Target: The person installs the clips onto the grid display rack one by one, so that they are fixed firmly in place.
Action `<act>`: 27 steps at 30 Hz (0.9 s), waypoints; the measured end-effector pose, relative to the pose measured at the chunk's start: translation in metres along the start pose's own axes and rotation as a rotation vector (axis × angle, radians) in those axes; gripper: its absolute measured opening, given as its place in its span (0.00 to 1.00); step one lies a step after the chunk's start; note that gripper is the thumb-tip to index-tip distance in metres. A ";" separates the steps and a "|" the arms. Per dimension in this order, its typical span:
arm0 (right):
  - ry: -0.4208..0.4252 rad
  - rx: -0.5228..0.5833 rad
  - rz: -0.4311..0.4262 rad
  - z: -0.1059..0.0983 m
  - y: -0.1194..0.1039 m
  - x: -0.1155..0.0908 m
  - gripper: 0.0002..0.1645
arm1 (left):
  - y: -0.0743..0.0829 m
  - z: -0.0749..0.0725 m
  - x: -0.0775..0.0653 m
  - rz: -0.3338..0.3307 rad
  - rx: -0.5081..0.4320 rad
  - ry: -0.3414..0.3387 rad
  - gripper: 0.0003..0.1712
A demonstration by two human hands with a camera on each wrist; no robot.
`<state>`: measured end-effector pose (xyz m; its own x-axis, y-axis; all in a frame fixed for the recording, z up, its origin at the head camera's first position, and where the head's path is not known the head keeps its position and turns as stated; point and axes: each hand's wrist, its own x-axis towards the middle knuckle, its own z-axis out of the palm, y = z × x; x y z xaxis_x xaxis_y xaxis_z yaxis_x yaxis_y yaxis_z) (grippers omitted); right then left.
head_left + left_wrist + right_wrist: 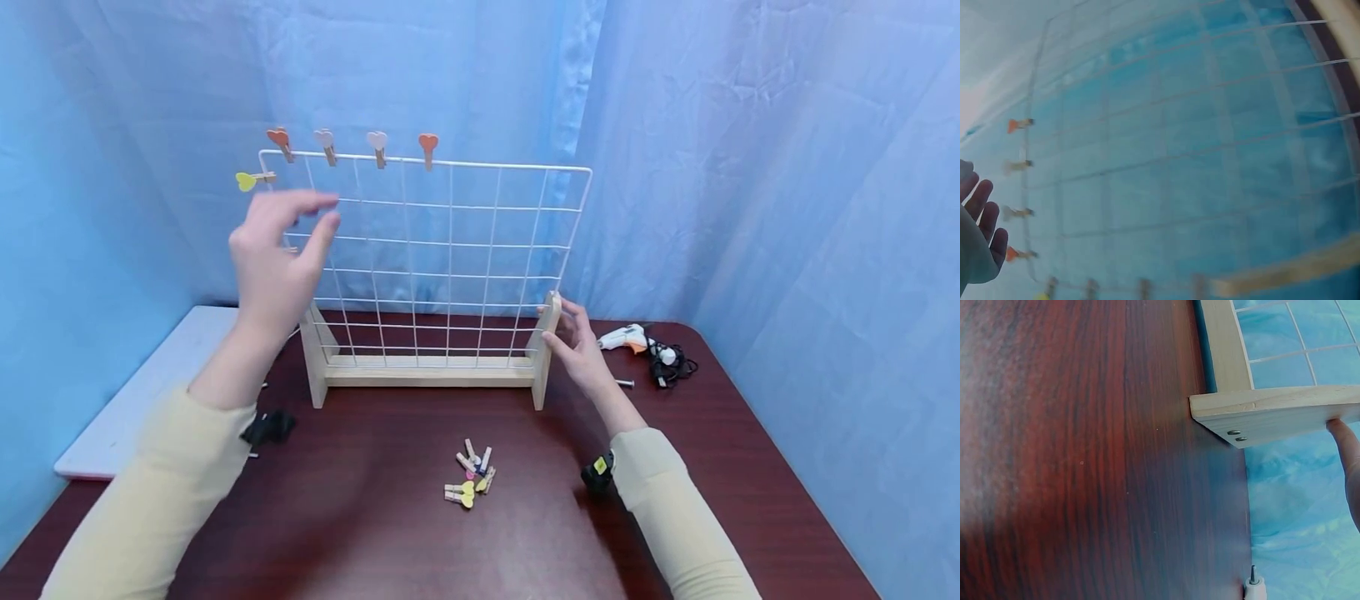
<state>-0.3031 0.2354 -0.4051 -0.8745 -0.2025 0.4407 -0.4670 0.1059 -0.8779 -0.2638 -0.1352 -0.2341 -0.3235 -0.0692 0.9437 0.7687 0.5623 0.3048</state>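
A white wire grid (450,208) stands upright in a wooden stand (431,377) on the table. Along its top bar sit orange and white heart clothespins, among them an orange one (428,146). A yellow heart clothespin (246,181) clips to the left side, where the left wrist view shows several more clothespins (1145,289), blurred. My left hand (273,254) is raised in front of that side, thumb and forefinger apart with nothing between them. My right hand (577,346) grips the stand's right upright (1285,419), a finger against its outer face.
Several loose clothespins (468,492), some with yellow hearts, lie on the dark red table (360,517) before the stand. Behind my right hand lie a white glue gun (624,337) and a black cord (678,364). A white board (150,392) is at the left.
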 end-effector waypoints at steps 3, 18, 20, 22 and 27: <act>-0.005 0.002 -0.015 0.001 0.001 0.002 0.34 | -0.019 -0.015 -0.039 -0.134 0.038 0.024 0.11; 0.014 -0.002 -0.007 -0.001 -0.002 0.001 0.34 | -0.119 -0.029 -0.151 -0.671 0.071 -0.377 0.37; 0.007 0.002 -0.004 -0.001 -0.001 0.002 0.34 | -0.127 -0.029 -0.153 -0.692 0.007 -0.462 0.41; 0.001 0.006 -0.001 0.000 -0.001 0.002 0.34 | -0.134 -0.028 -0.153 -0.710 -0.053 -0.528 0.44; -0.004 0.005 0.000 0.002 0.001 0.000 0.34 | -0.145 -0.028 -0.155 -0.752 -0.078 -0.635 0.43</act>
<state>-0.3038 0.2338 -0.4065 -0.8737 -0.2068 0.4403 -0.4666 0.1008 -0.8787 -0.3092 -0.2292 -0.4207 -0.9612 0.0816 0.2635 0.2684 0.4957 0.8259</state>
